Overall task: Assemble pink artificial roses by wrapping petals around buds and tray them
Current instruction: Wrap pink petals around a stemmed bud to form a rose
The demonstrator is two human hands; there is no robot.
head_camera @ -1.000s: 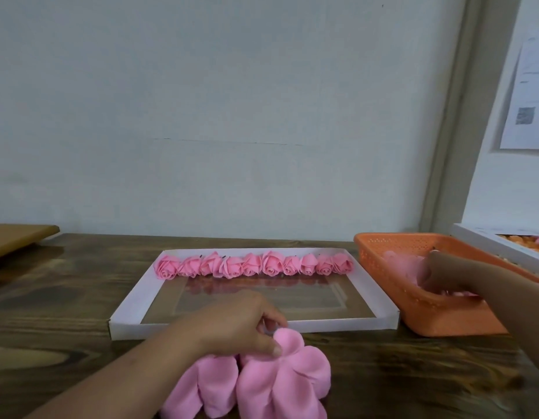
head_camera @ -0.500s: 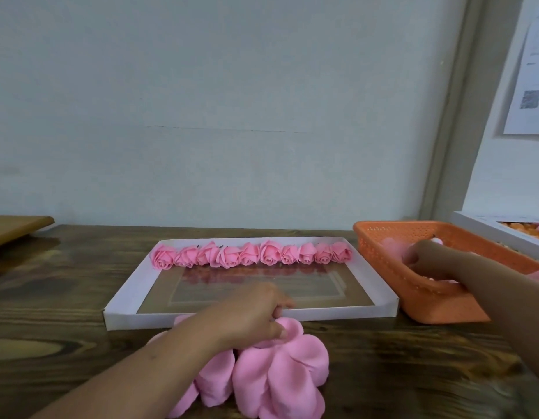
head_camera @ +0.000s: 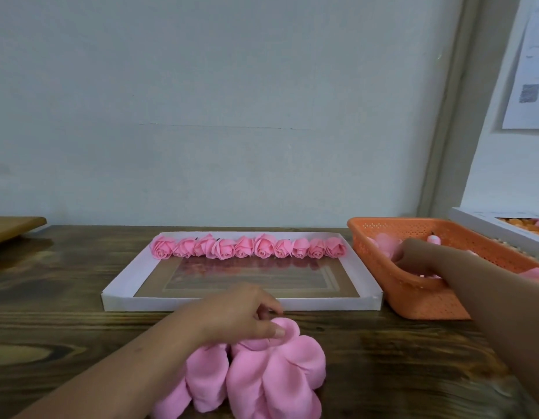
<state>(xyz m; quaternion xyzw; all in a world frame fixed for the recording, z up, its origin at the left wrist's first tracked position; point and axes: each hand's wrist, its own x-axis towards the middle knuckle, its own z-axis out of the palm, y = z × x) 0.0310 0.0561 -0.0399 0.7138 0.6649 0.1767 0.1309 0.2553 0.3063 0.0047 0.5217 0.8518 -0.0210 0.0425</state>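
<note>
A pile of pink foam petals [head_camera: 262,379] lies on the dark wooden table near me. My left hand [head_camera: 238,316] pinches the top petal of that pile between thumb and fingers. A white tray [head_camera: 123,282] behind it holds a row of several finished pink roses [head_camera: 247,247] along its far edge. My right hand [head_camera: 416,257] reaches into the orange basket [head_camera: 419,300] at the right, fingers curled down among pink buds [head_camera: 383,241]; what it holds is hidden.
A second white tray [head_camera: 486,228] with orange and pink pieces sits at the far right behind the basket. A wooden board [head_camera: 11,228] lies at the left edge. A paper sheet [head_camera: 528,83] hangs on the wall.
My right hand has shifted left inside the basket. My left hand keeps its pinch on the top petal. The view has tilted slightly.
</note>
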